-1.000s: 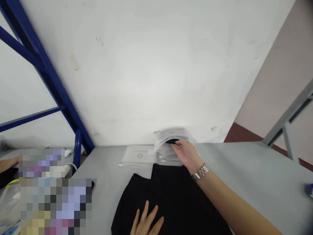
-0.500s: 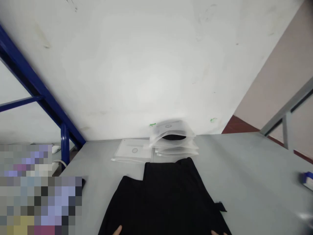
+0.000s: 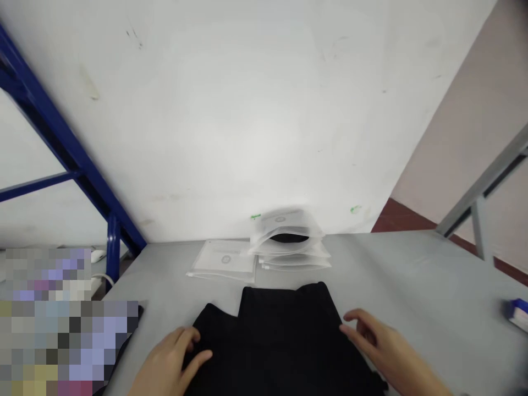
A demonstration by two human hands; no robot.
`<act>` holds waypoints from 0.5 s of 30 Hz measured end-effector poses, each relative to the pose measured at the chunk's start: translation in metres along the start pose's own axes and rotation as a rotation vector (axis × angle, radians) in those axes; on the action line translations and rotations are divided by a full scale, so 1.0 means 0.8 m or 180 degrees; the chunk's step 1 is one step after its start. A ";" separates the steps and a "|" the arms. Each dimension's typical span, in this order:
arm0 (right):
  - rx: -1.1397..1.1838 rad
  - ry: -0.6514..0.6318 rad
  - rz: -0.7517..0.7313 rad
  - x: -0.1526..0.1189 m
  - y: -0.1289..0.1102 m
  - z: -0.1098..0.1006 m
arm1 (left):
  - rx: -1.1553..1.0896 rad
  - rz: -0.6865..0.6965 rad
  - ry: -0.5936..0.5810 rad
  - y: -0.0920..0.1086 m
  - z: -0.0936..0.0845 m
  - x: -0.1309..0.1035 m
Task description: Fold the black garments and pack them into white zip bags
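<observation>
A black cloth garment (image 3: pixel 272 341) lies spread on the grey table in front of me, its lower part cut off by the frame. My left hand (image 3: pixel 171 357) is at the garment's left side, fingertips on the cloth edge and thumb apart from them on top. On the other side my right hand (image 3: pixel 377 344) has its thumb tip at the garment's right edge. A gap shows between that thumb and the forefinger; the rest of its fingers are curled and partly hidden.
Frosted zip bags (image 3: pixel 292 250) are stacked against the white wall (image 3: pixel 264 137), the top one gaping with something black inside. Another zip bag (image 3: pixel 226 261) lies flat to their left. Blue metal framing (image 3: pixel 70 143) rises at left. A blue-and-white object (image 3: pixel 518 314) sits at far right.
Both hands have come up from the bottom edge into fuller view, along the garment's two sides. The view has shifted slightly, so the garment and bags appear a little lower.
</observation>
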State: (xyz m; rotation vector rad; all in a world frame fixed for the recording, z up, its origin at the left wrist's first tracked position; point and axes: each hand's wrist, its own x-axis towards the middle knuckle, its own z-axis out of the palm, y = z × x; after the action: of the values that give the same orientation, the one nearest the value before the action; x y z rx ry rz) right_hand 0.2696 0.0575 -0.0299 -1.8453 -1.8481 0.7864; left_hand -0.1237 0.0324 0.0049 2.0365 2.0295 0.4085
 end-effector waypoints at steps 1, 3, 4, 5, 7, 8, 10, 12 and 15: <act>0.0008 0.0159 -0.0046 0.016 0.000 -0.003 | 0.0003 0.0120 0.0085 0.012 -0.001 0.010; 0.0059 0.0423 -0.0172 0.049 -0.001 -0.007 | -0.0020 0.0321 0.0145 0.039 0.001 0.033; 0.0085 0.0452 -0.0239 0.064 -0.003 -0.007 | -0.0030 0.0390 0.0106 0.053 0.003 0.045; 0.0116 0.0449 -0.0295 0.078 -0.007 -0.005 | -0.0033 0.0433 0.0072 0.065 0.007 0.057; 0.0180 0.0402 -0.0385 0.098 -0.017 -0.001 | -0.0059 0.0508 0.0042 0.086 0.014 0.078; 0.0215 0.0408 -0.0430 0.103 -0.024 0.000 | -0.0089 0.0552 0.0045 0.093 0.017 0.085; 0.0293 0.0455 -0.0564 0.098 -0.035 -0.004 | -0.0190 0.0665 0.0082 0.099 0.015 0.090; 0.0405 0.0485 -0.0808 0.075 -0.037 -0.015 | -0.0307 0.0804 0.0131 0.095 0.007 0.081; 0.0524 0.0265 -0.1309 0.020 -0.015 -0.027 | -0.0390 0.0990 0.0133 0.067 0.000 0.043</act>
State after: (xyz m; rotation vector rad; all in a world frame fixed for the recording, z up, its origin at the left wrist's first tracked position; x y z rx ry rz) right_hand 0.2737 0.0763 -0.0073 -1.3150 -1.9521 0.6768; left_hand -0.0735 0.0662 0.0253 2.2861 1.6634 0.6208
